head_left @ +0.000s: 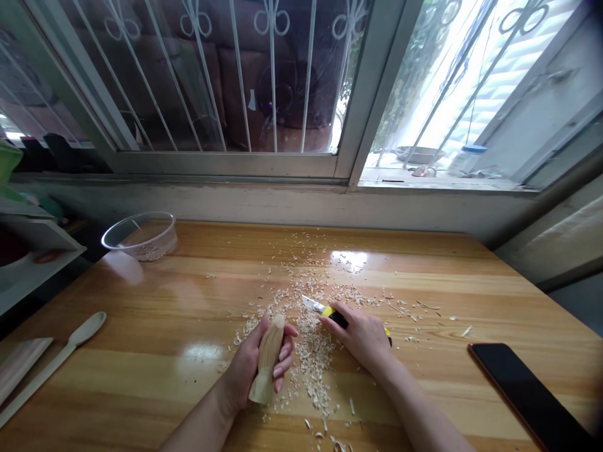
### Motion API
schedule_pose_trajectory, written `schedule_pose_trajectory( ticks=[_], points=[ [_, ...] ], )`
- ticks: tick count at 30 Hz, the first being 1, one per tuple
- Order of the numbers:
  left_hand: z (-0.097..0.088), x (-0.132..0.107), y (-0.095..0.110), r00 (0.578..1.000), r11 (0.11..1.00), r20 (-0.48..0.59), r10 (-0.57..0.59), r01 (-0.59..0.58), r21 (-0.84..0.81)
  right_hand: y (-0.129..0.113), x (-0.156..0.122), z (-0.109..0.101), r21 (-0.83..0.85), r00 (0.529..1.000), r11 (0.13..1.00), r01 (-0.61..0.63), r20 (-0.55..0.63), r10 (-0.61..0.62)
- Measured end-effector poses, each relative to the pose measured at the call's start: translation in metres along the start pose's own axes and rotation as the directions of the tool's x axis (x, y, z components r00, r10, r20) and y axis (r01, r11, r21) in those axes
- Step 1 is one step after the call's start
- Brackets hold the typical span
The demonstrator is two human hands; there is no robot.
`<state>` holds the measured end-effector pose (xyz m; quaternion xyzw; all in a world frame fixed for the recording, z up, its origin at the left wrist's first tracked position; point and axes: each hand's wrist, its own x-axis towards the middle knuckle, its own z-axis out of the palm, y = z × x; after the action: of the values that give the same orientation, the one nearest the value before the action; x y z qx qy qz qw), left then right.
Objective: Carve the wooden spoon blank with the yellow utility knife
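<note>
My left hand (254, 361) is wrapped round a carved piece of wood (269, 358), pale, narrow at its rounded top and flared at the bottom. It tilts a little to the right above the table. In my right hand (365, 336) is a yellow and black utility knife (335, 316), held low over the table, its bare blade (311, 304) pointing to the upper left. The blade and the wood are apart. Wood shavings (316, 358) lie scattered beneath and between both hands, thickest in the middle.
A clear plastic bowl (141, 237) stands at the back left. A wooden spoon (61, 358) and a flat wooden strip (23, 361) lie at the left edge. On the right rests a dark phone (527, 389). Behind the wooden table (188, 301) is a barred window (226, 164).
</note>
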<state>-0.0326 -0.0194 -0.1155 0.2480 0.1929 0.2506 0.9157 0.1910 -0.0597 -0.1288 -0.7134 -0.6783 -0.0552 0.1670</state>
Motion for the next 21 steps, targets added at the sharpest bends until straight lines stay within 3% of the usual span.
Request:
schedule_pose_trajectory(
  ticks=[8,15,21],
  points=[
    [0.003,0.005,0.006,0.963,0.998,-0.267,0.027,-0.039,-0.039,0.000,0.001,-0.001,-0.038,1.000,0.999,-0.005,0.025,0.006],
    [0.000,0.009,0.009,0.962,0.996,-0.267,0.059,-0.075,-0.048,-0.001,0.001,-0.001,-0.073,0.999,0.997,-0.010,0.045,0.013],
    [0.002,0.011,0.004,0.945,0.966,-0.232,0.232,-0.196,0.168,-0.002,0.001,-0.002,-0.090,0.998,0.996,-0.009,0.056,0.014]
  ],
)
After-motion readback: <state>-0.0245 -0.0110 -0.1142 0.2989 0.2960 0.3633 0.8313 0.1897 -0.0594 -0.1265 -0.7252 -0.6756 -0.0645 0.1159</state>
